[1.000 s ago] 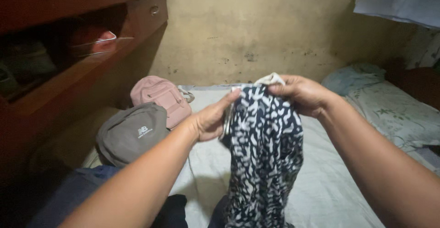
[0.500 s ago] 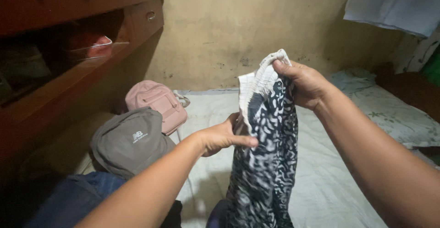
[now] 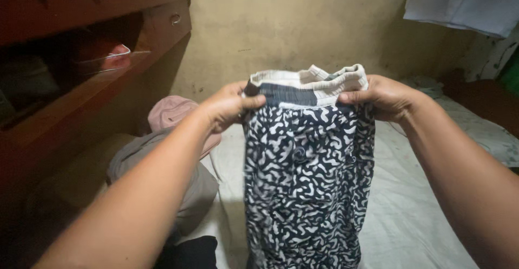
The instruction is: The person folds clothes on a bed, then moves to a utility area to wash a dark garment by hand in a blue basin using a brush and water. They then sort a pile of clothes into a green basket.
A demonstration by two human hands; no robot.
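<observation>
The person is holding up a pair of shorts [image 3: 308,177] by the waistband, dark blue cloth covered in white squiggles, with a pale ribbed band along the top. The left hand [image 3: 230,105] is pinching the left end of the waistband, thumb pressed on the front and fingers closed behind the cloth. The right hand [image 3: 384,97] is gripping the right end in the same way, thumb on the front and fingers curled over the band. The two hands are staying well apart, so the waistband is stretching flat between them and the shorts are hanging straight down in front of the person, above the bed [image 3: 411,215].

The bed is wearing a pale sheet, and a flowered pillow [image 3: 486,134] is lying at the far right. To the left of the shorts, a grey bag [image 3: 186,188] is sitting on the bed, partly hidden behind the left forearm, and a pink backpack [image 3: 170,112] is showing just behind it. A dark wooden shelf [image 3: 81,90] is running along the left wall, holding dim things too dark to tell. A pale blue cloth [image 3: 465,4] is hanging at the top right, against the stained yellowish wall [image 3: 292,31]
</observation>
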